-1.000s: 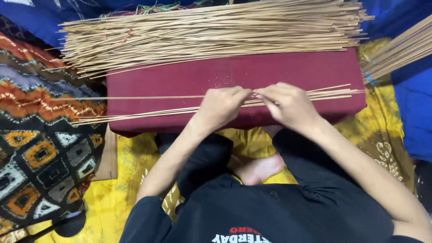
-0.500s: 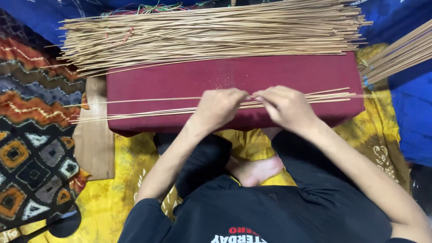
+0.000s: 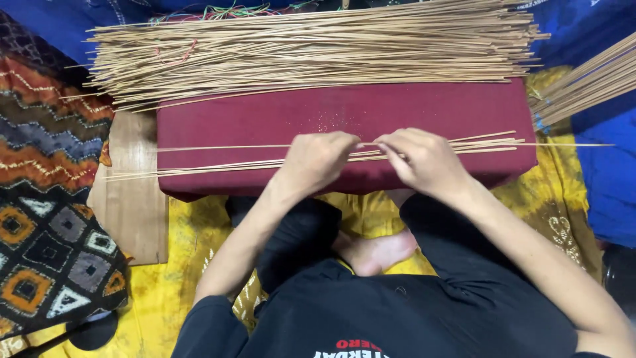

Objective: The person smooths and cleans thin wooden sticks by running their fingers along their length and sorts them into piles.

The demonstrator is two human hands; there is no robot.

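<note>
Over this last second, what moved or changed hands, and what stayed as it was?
Hardly anything. The left hand and right hand remain closed side by side on the small bunch of thin sticks lying across the maroon cushion, with no clear shift; nothing was let go. The view drifted slightly, showing more of the wooden board. The large stick pile lies unchanged.

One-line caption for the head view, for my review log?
Both hands, left and right, pinch thin sticks on a maroon cushion, beside a large stick pile.
</note>
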